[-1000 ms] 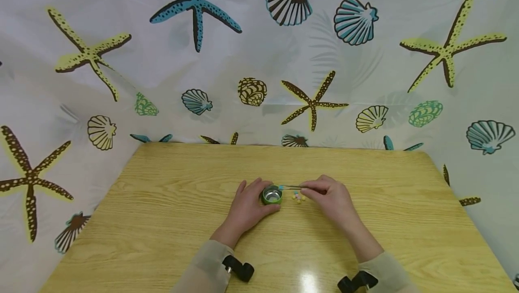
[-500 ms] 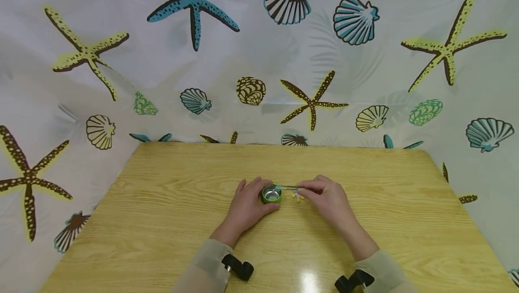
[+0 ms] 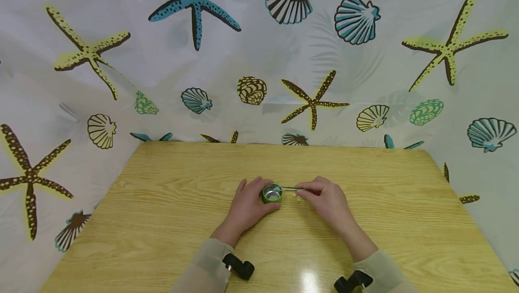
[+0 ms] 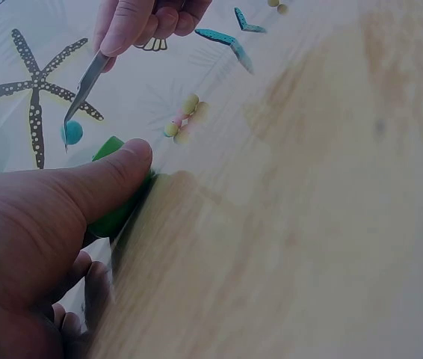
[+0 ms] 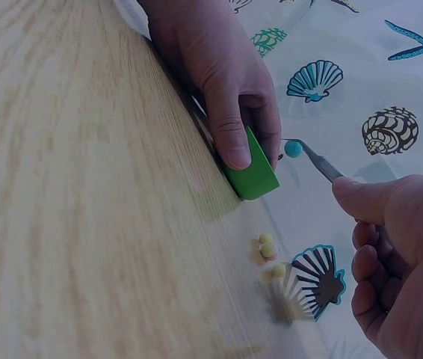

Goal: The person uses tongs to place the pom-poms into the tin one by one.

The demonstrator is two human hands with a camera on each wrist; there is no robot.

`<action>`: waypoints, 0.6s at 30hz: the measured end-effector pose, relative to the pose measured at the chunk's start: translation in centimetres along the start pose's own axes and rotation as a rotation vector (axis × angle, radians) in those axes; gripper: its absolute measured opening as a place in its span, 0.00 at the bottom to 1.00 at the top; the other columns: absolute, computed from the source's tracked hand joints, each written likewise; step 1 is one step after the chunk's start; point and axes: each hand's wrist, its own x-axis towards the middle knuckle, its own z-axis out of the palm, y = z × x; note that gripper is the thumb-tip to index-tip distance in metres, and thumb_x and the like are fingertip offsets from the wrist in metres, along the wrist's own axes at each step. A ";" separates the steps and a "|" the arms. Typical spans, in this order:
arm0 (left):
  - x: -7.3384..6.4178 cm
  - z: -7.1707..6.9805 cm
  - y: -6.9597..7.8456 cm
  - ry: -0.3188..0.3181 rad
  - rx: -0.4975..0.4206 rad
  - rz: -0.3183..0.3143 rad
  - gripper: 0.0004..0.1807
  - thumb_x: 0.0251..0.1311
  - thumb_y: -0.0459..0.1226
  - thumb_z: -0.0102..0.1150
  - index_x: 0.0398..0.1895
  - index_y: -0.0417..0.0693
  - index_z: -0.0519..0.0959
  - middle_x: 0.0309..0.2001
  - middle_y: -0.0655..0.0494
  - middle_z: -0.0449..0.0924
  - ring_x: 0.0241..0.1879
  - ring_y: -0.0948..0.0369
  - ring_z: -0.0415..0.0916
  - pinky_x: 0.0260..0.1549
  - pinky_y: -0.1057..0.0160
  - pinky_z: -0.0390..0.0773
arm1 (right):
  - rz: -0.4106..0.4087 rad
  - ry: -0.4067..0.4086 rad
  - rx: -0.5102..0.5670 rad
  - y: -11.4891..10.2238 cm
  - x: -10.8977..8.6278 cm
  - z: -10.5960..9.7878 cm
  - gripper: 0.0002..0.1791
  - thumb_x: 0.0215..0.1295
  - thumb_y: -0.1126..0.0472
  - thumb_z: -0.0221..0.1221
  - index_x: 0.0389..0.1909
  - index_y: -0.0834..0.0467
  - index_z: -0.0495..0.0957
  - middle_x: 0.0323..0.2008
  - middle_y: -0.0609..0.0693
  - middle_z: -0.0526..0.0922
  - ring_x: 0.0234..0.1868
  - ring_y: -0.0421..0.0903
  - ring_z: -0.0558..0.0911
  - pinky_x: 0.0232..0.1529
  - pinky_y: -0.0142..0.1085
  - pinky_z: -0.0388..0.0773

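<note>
My left hand (image 3: 248,205) grips a small round green container (image 5: 255,178), thumb on the near side and fingers around the far side. Its inside is shiny metal, seen from above in the head view. My right hand (image 3: 329,197) pinches metal tweezers (image 5: 319,161) that point left. Between their tips sits a small blue ball (image 4: 72,132), which overlaps the container's opening in the head view. Both wrist views show it above the rim. Just right of the container, a few small yellow balls (image 5: 267,248) lie on the table, partly hidden by my right hand in the head view.
The light wooden table (image 3: 170,221) reaches back to a white cloth (image 3: 227,63) printed with starfish and shells. This cloth also hangs at both sides. A black wrist mount (image 3: 239,267) sits on my left sleeve, another wrist mount (image 3: 353,281) on my right.
My right hand has shifted slightly left with the tweezers. The blue ball has gone from the container's right rim to over its opening. My left hand keeps its hold in place.
</note>
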 end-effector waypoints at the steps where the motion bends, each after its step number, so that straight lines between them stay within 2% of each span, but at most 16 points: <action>1: 0.0 0.0 0.0 0.001 0.002 0.001 0.37 0.64 0.49 0.83 0.72 0.45 0.81 0.70 0.45 0.82 0.79 0.44 0.68 0.84 0.36 0.48 | 0.000 0.001 -0.001 0.0 0.0 0.0 0.05 0.72 0.55 0.76 0.46 0.45 0.97 0.32 0.42 0.83 0.32 0.45 0.77 0.31 0.35 0.74; 18: -0.2 -0.2 -0.2 -0.004 0.008 0.014 0.38 0.63 0.50 0.83 0.72 0.44 0.81 0.70 0.44 0.82 0.79 0.43 0.69 0.84 0.36 0.49 | 0.016 0.013 0.006 -0.1 -0.3 0.1 0.07 0.72 0.56 0.76 0.47 0.47 0.97 0.33 0.42 0.84 0.33 0.46 0.77 0.32 0.35 0.74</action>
